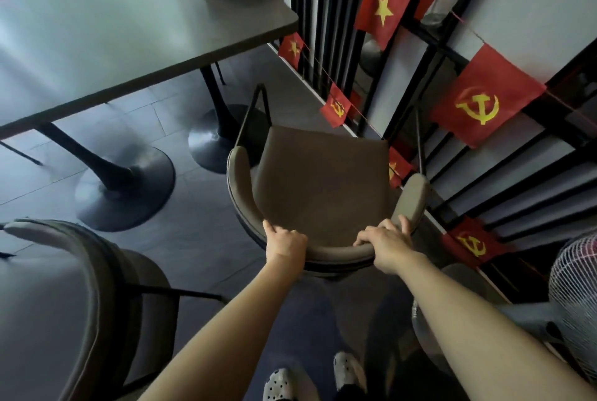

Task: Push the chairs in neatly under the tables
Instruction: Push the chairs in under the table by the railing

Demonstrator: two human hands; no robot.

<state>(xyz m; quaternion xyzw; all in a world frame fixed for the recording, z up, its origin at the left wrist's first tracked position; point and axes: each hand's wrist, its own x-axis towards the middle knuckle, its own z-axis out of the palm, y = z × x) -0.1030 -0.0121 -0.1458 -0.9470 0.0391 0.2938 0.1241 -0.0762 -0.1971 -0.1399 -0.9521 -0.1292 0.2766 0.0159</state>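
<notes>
A long grey rectangular table (106,32) with a dark edge fills the upper left, standing on two black pedestal legs with round disc bases (126,187) on the grey tiled floor (190,239). To the right runs a black metal railing (339,45) strung with small red paper flags (484,103) bearing yellow emblems. In the middle stands the brown padded armchair with a curved backrest and thin black metal legs (319,180), pulled out from the table, its seat wholly clear of the tabletop and near the railing. A second grey padded chair (80,303) sits at lower left, beside the table. A white wire-caged fan (578,290) shows at the right edge. The left hand (286,244) is closed over the top of the brown chair's backrest, fingers curled onto the inner side; the right hand (384,244) grips the same rim further right, thumb along the armrest.
</notes>
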